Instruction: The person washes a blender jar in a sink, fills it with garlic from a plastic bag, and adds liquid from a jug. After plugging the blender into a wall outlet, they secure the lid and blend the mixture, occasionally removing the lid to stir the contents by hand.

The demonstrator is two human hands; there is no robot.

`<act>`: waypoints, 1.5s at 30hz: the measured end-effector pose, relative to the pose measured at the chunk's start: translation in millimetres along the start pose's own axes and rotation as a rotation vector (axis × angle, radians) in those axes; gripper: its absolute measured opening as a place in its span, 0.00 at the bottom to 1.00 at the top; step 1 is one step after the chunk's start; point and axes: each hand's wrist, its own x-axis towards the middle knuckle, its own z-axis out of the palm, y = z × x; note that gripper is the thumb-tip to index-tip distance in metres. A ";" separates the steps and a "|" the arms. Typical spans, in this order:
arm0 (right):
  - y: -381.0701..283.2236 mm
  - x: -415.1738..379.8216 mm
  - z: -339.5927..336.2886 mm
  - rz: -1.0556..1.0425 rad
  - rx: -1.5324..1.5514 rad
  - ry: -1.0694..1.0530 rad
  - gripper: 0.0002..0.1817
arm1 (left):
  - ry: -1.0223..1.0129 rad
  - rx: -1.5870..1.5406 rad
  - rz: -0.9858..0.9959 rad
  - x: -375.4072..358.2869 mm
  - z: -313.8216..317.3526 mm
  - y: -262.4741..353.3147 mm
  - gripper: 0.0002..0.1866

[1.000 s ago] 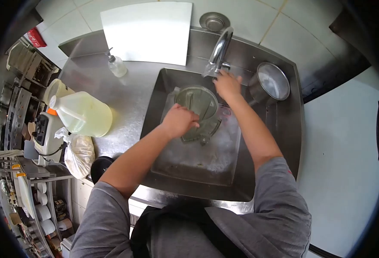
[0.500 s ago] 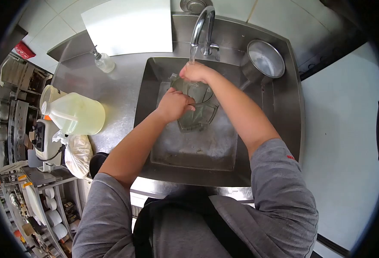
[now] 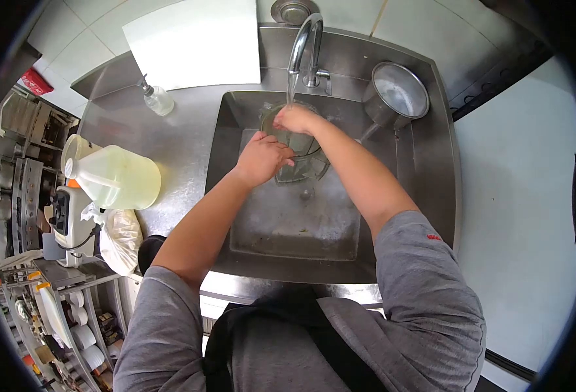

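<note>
A clear, see-through jug [image 3: 292, 174] with a round rim is held low inside the steel sink [image 3: 291, 242]. My left hand [image 3: 263, 160] is closed on the near left side of its rim. Above the jug's mouth is my right hand [image 3: 297, 120], its fingers curled down toward the inside; whatever they hold, if anything, is hidden. Water runs from the curved faucet [image 3: 306, 49] onto or just behind my right hand. Both hands hide part of the jug.
A metal pot [image 3: 400, 95] with a handle sits at the sink's right back corner. On the left counter stand a soap pump bottle [image 3: 158, 99], a large jug of yellowish liquid [image 3: 121, 178] and a plastic bag [image 3: 120, 240]. A white board [image 3: 196, 46] leans against the wall.
The jug's lower end has shifted back toward the faucet and shows less below my hands. My right hand has moved slightly down, its fingers deeper at the jug's mouth. My left hand keeps its hold.
</note>
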 end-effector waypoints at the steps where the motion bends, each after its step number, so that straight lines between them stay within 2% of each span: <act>1: -1.8 0.0 2.7 0.107 0.376 0.050 0.18 | -0.030 0.020 0.007 2.5 0.0 -1.4 0.07; 2: -3.5 -0.2 5.0 0.212 0.752 0.099 0.20 | -0.025 0.022 0.007 4.0 -0.4 -2.7 0.07; 6: -25.6 -15.0 -14.0 0.260 0.519 0.181 0.20 | -0.025 0.035 -0.029 8.3 1.2 -5.2 0.07; 8: -13.8 -8.9 -0.9 0.126 0.351 0.439 0.17 | -0.060 0.036 -0.045 9.8 1.1 -4.3 0.08; 9: -11.9 -10.3 -2.6 0.127 0.351 0.441 0.17 | -0.071 0.035 -0.057 9.2 2.1 -3.6 0.08; 11: -5.1 -15.7 -7.5 0.303 0.751 0.023 0.17 | -0.083 0.035 -0.066 9.0 3.6 -4.1 0.08; 12: -5.6 -21.3 -12.5 0.302 0.753 0.026 0.17 | -0.092 0.036 -0.077 9.2 3.8 -4.3 0.08; 14: -4.8 -34.0 -24.5 0.137 0.980 -0.143 0.19 | -0.101 0.037 -0.085 9.8 4.4 -4.9 0.08; 15: -7.4 -41.9 -32.9 0.138 0.981 -0.141 0.19 | -0.066 0.043 -0.089 9.7 4.7 -5.2 0.08; 17: -10.2 -57.7 -46.8 0.100 0.316 0.053 0.20 | -0.029 0.047 -0.094 10.1 2.9 -5.5 0.09; 18: -2.8 -65.4 -42.1 0.100 0.313 0.051 0.20 | -0.036 0.058 -0.114 11.1 -0.7 -5.3 0.09; 20: 20.3 -80.8 -17.3 -0.103 0.341 0.778 0.22 | -0.038 0.070 -0.139 13.5 -6.3 -4.9 0.10; 21: 29.8 -87.9 -1.8 -0.107 0.337 0.776 0.22 | -0.013 0.066 -0.145 15.8 -8.1 -4.0 0.09; 23: 47.1 -97.9 27.9 0.185 0.492 0.685 0.22 | 0.016 0.063 -0.159 22.6 -12.0 -1.7 0.09; 26: 63.5 -103.1 51.6 0.186 0.630 0.656 0.22 | -0.003 0.065 -0.192 34.3 -16.4 -0.3 0.11; 27: 59.2 -107.2 49.6 0.215 0.784 0.663 0.23 | -0.032 0.019 -0.135 37.3 -18.3 -2.1 0.12; 29: 49.4 -110.9 43.1 0.245 0.802 0.725 0.24 | -0.073 -0.022 -0.068 50.8 -29.0 -13.9 0.13; 31: 46.0 -106.0 44.0 0.246 0.762 0.855 0.27 | -0.156 -0.709 -0.285 66.3 -38.1 -33.6 0.16; 32: 42.5 -104.6 48.7 0.252 0.765 0.860 0.27 | -0.163 -0.711 -0.281 76.8 -38.1 -40.8 0.16; 34: 24.1 -101.7 49.8 0.362 0.678 0.883 0.27 | -0.166 -0.939 -0.638 98.1 -33.1 -55.1 0.17; 36: 16.0 -104.9 53.9 0.358 0.703 0.865 0.28 | -0.137 -0.995 -0.699 112.2 -34.6 -48.3 0.16; 38: 26.7 -103.8 55.1 0.256 0.745 0.822 0.27 | -0.244 -0.627 -0.777 120.0 -51.7 -25.7 0.15; 39: 29.6 -104.9 46.9 0.305 0.832 0.825 0.27 | -0.254 -0.573 -0.682 123.7 -25.1 -44.7 0.15; 40: 26.8 -102.3 43.2 0.305 0.836 0.824 0.27 | -0.256 -0.570 -0.684 123.9 -26.2 -43.0 0.15; 42: 19.1 -101.6 36.8 0.281 0.763 0.885 0.27 | -0.314 -0.587 -0.722 127.9 -23.6 -34.2 0.15; 43: -0.2 -108.4 31.3 0.361 0.611 0.781 0.27 | -0.317 -0.594 -0.718 126.0 -5.1 -46.3 0.15; 45: 0.9 -106.7 47.2 0.293 0.622 0.804 0.27 | -0.253 -0.216 -0.254 121.0 23.2 -73.4 0.14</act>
